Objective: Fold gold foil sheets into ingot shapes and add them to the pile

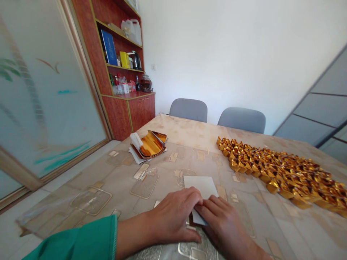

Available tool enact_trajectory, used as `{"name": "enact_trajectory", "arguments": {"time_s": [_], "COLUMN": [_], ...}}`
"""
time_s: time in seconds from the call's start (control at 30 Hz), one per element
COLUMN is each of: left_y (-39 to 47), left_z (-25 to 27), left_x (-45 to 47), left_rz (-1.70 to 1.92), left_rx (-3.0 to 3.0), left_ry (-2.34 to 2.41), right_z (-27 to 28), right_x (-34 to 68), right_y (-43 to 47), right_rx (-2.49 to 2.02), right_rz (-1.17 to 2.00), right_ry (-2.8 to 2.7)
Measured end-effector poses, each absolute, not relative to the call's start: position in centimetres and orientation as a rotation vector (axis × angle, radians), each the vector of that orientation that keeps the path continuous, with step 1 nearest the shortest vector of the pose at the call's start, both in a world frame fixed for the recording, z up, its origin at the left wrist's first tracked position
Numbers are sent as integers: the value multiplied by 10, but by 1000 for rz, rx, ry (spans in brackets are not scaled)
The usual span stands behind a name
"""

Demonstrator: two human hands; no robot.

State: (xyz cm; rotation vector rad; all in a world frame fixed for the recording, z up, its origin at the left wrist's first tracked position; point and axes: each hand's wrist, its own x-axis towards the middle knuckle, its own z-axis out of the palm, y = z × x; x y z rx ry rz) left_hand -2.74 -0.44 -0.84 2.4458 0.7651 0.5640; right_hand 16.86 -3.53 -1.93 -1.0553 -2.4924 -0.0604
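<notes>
Right hand (223, 218) and left hand (175, 215) touch white paper (202, 185), grip unclear.

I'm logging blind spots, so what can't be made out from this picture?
Head view:
Middle of the white paper rectangle: hidden by left hand and right hand.
Right end of shiny gold folded pieces: cut off by picture edge.
Print on blue flat rectangular item: too small.

Before you lies a rectangular white paper sheet (201, 183), far end flat, middle hidden, a golden-brown edge showing nearer you.
</notes>
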Motion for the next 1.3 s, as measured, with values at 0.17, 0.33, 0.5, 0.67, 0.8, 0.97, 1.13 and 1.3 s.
{"name": "enact_trajectory", "arguments": {"time_s": [0.17,0.33,0.5,0.67,0.8,0.97,1.13,1.3], "left_y": [2,4,-1,1,3,-5,-13,-11], "left_z": [-20,-14,-7,-15,-17,-16,-34,-43], "left_x": [-31,-34,-32,-29,-32,-32,-29,-29], "left_rz": [694,784,727,806,878,763,535,466], "left_rx": [2372,2199,2081,2004,2260,2694,2784,2777], "left_ry": [801,780,852,990,1035,954,705,693], "right_z": [1,6,5,-5,-15,-21,-25,-29], "right_x": [191,228,226,208,202,199,201,202], "right_y": [-26,-15,-13,-6,1,5,5,6], "right_rx": [-1057,-1049,-1198,-1411,-1530,-1649,-1690,-1658], "right_rz": [389,729,912,800,577,430,258,102], "right_ry": [-2559,-2353,-2201,-2014,-2030,-2083,-2101,-2150]}}
